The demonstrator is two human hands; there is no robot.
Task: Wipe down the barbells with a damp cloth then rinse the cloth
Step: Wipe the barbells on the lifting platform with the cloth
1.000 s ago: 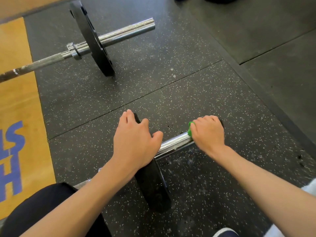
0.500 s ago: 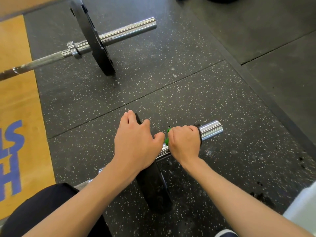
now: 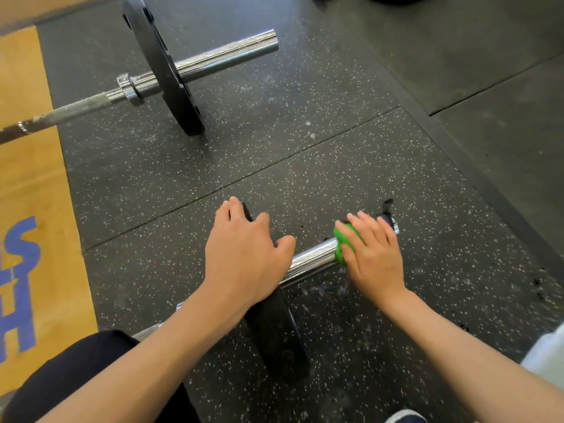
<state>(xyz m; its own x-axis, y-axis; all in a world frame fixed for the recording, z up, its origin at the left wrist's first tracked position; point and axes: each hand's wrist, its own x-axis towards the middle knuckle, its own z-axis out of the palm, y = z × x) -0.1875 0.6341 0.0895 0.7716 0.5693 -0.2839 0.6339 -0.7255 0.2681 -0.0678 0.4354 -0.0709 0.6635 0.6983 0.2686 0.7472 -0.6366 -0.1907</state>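
Note:
The near barbell lies on the rubber floor, its chrome sleeve (image 3: pixel 311 259) pointing right. My left hand (image 3: pixel 244 257) rests on the top rim of its black plate (image 3: pixel 274 331), fingers lying along the rim and thumb spread to the right. My right hand (image 3: pixel 375 254) holds a green cloth (image 3: pixel 343 236) wrapped over the sleeve close to its outer end, fingers draped over the top and thumb in front. Most of the cloth is hidden under that hand. A second barbell (image 3: pixel 225 58) with a black plate (image 3: pixel 164 71) lies farther away.
A wooden platform (image 3: pixel 30 178) with blue lettering borders the mat on the left. My dark-clothed knee (image 3: pixel 76 377) fills the lower left. A white object (image 3: pixel 546 352) sits at the right edge and a shoe tip (image 3: pixel 406 416) shows at the bottom. Seams cross the speckled rubber floor (image 3: pixel 335 141).
My right hand slid the cloth inward toward the plate, then back out to the sleeve's end. Its fingers are now less tightly curled. My left hand stayed on the plate.

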